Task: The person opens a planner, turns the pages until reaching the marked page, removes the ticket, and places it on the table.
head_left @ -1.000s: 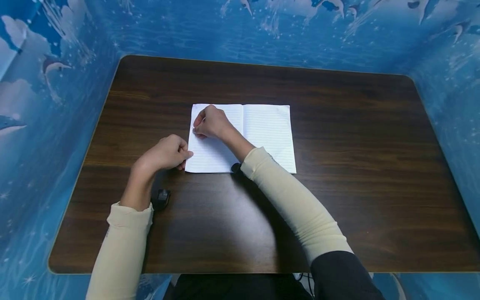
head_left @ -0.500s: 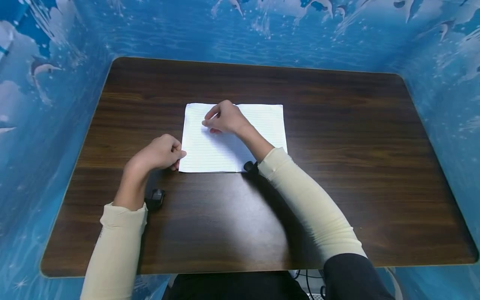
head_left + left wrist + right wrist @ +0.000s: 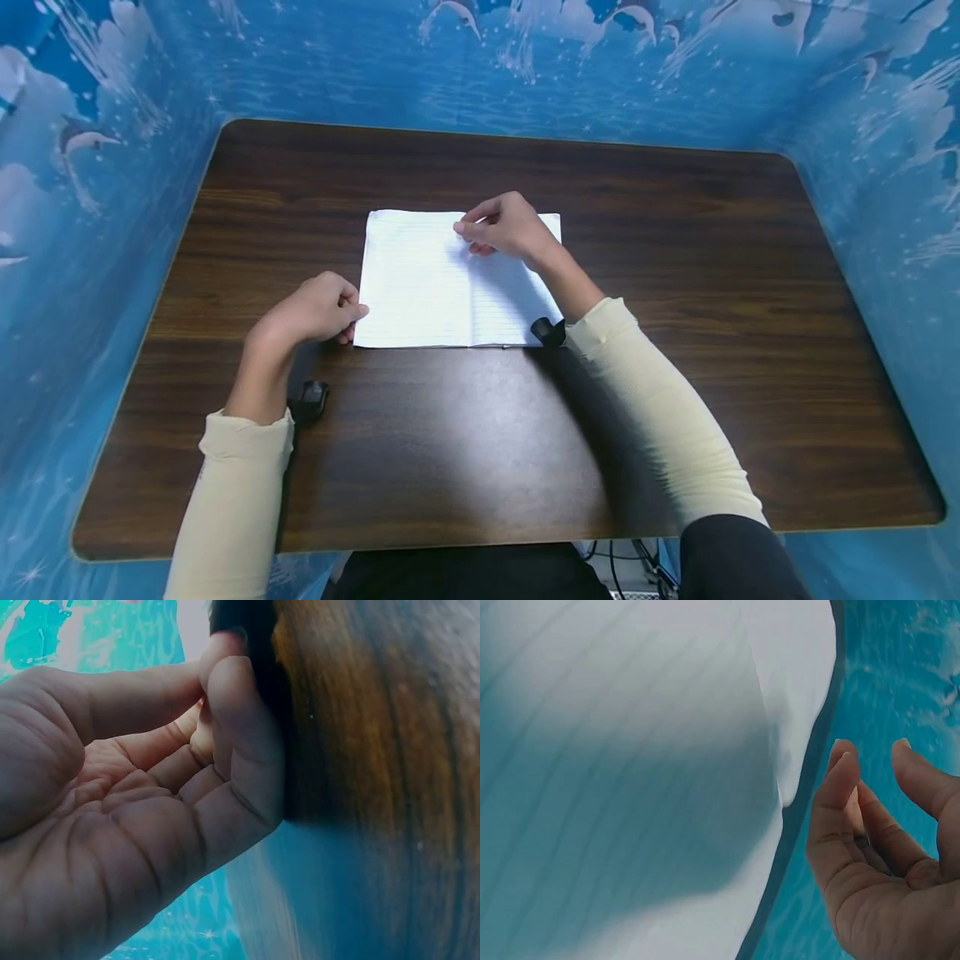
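Observation:
An open notebook with white lined pages lies on the table, its centre fold running away from me. At its near left edge, my left hand pinches the side of the book between thumb and fingers; in the left wrist view the thumb and index tips meet beside a strip of white page. My right hand hovers over the far part of the notebook, around the fold and the right page. Its thumb and loosely bent fingers stand apart in the right wrist view, and nothing shows between them.
The dark wood table spreads around the notebook. Blue sea-patterned sheeting hangs behind and at both sides. Small black wrist cameras sit under each wrist. Cables show below the table's near edge.
My right hand has travelled rightward, from the left page's outer edge to over the fold and right page. The left hand keeps its place at the notebook's edge. The view has shifted slightly.

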